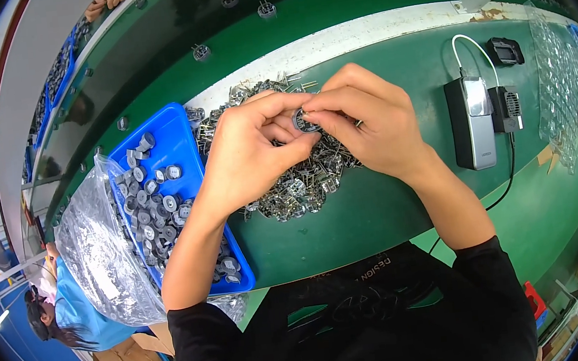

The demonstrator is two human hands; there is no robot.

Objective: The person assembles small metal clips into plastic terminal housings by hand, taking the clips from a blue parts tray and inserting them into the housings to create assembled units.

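Over a heap of small circuit boards with metal pins point(297, 192), both my hands meet at one small round grey plastic housing point(306, 122) with a dark inside. My left hand point(250, 146) is closed, its fingers and thumb gripping the housing from the left. My right hand point(372, 121) is closed too, thumb and forefinger pinching at the housing's upper rim. Whether a small part sits between those fingertips is hidden. Left of my left forearm lies a blue tray point(180, 137) holding many loose grey housings point(158, 212).
A clear plastic bag point(101, 235) lies along the tray's left side. On the right are a grey-and-black box-shaped device point(472, 126), a black adapter point(507, 107) with cables, a black frame point(505, 51) and bubble wrap point(561, 85). Beyond the white ledge, a green belt point(314, 19) carries several parts.
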